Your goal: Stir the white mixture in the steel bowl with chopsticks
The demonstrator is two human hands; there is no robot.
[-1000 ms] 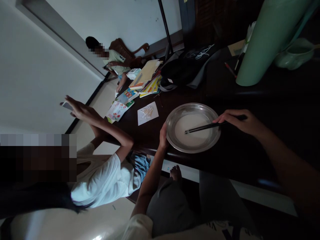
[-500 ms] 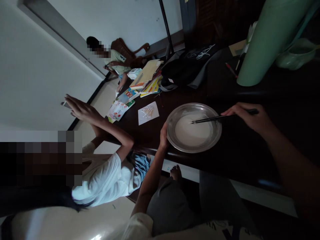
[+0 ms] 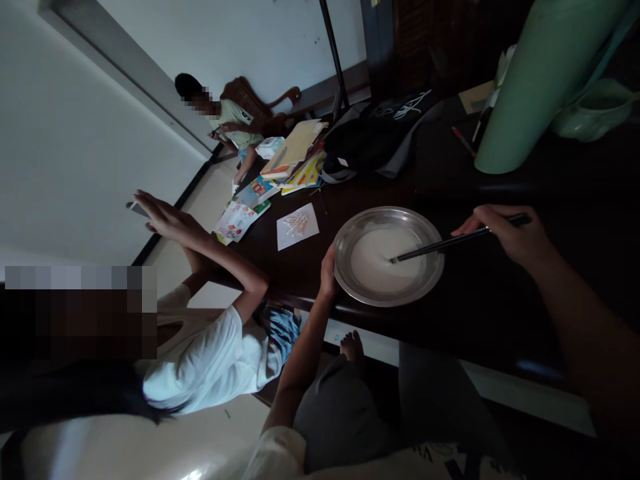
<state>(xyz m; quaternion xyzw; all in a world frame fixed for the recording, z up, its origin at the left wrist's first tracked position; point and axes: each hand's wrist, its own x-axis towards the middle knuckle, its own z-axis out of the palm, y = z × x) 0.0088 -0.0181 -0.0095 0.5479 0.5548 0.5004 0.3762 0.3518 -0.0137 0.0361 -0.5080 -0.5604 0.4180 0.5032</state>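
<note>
A round metal plate point(image 3: 345, 235) with white liquid in it sits near the edge of a dark table point(image 3: 480, 293). My left hand point(image 3: 327, 272) grips the plate's near-left rim with the fingers curled round it. My right hand point(image 3: 510, 233) is closed on a pair of dark chopsticks point(image 3: 440, 245), whose tips dip into the white liquid right of the plate's middle.
A person in a white shirt point(image 3: 210, 360) sits at my left with a raised hand point(image 3: 165, 217) holding a phone. Another person point(image 3: 225, 120) sits further off. Books point(image 3: 295, 157), a paper sheet point(image 3: 297, 225), a black bag point(image 3: 365, 143) and a green cylinder point(image 3: 530, 87) lie on the table.
My right hand has moved the chopsticks about in the liquid: tips went from the plate's middle to the far side, then back and right. My left hand stays on the rim.
</note>
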